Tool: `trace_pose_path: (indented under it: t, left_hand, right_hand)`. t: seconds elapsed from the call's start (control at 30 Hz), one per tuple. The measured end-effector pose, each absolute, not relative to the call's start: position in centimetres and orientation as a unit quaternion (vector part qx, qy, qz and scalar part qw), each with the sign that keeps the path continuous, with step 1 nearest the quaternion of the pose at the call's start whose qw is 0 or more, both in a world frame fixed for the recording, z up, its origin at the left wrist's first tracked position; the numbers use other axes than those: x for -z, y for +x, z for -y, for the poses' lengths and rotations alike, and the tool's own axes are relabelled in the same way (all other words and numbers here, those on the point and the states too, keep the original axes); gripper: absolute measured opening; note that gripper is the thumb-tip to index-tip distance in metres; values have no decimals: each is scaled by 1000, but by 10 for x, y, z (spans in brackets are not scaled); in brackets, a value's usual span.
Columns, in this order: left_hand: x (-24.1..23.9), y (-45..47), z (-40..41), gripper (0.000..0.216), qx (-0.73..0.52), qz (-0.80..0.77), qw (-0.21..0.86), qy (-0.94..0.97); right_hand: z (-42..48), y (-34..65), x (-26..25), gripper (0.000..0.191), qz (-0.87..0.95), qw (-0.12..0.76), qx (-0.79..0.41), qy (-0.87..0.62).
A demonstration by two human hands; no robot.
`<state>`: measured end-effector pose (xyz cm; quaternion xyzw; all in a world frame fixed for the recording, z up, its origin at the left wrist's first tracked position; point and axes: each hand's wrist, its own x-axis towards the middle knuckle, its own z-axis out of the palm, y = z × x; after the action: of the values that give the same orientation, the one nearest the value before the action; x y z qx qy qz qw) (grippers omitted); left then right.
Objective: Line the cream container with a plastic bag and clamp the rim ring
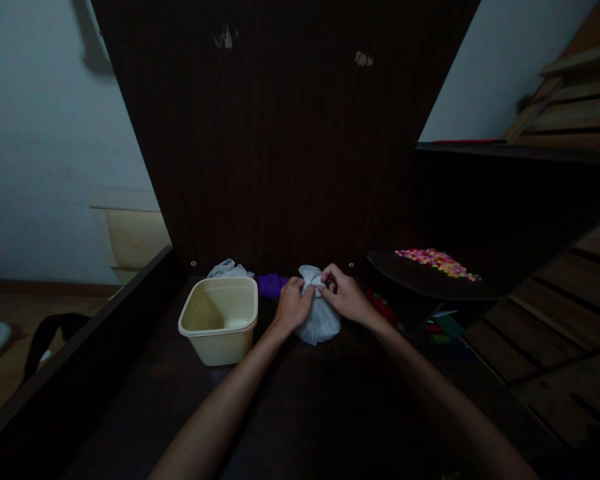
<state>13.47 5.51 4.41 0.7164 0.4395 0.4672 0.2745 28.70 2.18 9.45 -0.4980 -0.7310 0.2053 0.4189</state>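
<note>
A white plastic bag (321,321), bulging and gathered at its top, stands on the dark wooden surface (300,407) in front of me. My left hand (292,305) is closed on the gathered neck from the left. My right hand (345,293) pinches the same neck from the right, fingers curled. Both forearms reach forward from the bottom of the view. What is inside the bag is hidden.
A cream plastic basket (220,321) stands left of the bag. Behind it lie crumpled white plastic (229,269) and something purple (270,285). A dark tray of small coloured pieces (437,261) sits at the right. A tall dark wooden panel (285,133) rises behind.
</note>
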Motion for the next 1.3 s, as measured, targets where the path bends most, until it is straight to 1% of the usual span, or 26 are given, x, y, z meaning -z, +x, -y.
trace_pose_path:
  t: [0.03, 0.13, 0.17, 0.2, 0.3, 0.47, 0.63, 0.8, 0.9, 1.07, 1.3]
  left_hand:
    - [-44, 135, -54, 12, -473, -444, 276, 709]
    - [-44, 135, -51, 38, -487, -447, 282, 695]
    - [-45, 134, -50, 42, -488, -443, 283, 697]
    - [-45, 133, -50, 41, -486, -437, 284, 702]
    - [-48, 132, -49, 29, -476, -414, 287, 721]
    - [-49, 136, -50, 26, -478, -387, 291, 733]
    - [-47, 136, -52, 25, -474, -345, 285, 758]
    - [-44, 135, -55, 15, -471, -332, 281, 767]
    - [-42, 136, -57, 13, -477, -343, 278, 760]
    - [-42, 137, -57, 13, -507, -374, 271, 728]
    - [-42, 140, -51, 13, -561, -399, 246, 682]
  right_hand:
    - [-22, 288, -95, 15, 738, 409, -197, -499]
    - [-24, 292, -96, 20, 752, 389, -186, -499]
    - [-25, 294, -95, 21, 752, 390, -186, -499]
    - [-26, 296, -93, 21, 749, 393, -189, -498]
    - [-30, 300, -88, 20, 734, 415, -218, -492]
    - [-34, 299, -84, 21, 708, 452, -282, -464]
    - [-38, 300, -85, 27, 656, 483, -354, -459]
    - [-40, 300, -82, 29, 612, 503, -400, -462]
    - [-39, 297, -79, 29, 621, 498, -393, -461]
    - [-38, 292, -79, 21, 660, 493, -319, -469]
    - [-37, 283, -75, 16, 698, 452, -262, -490]
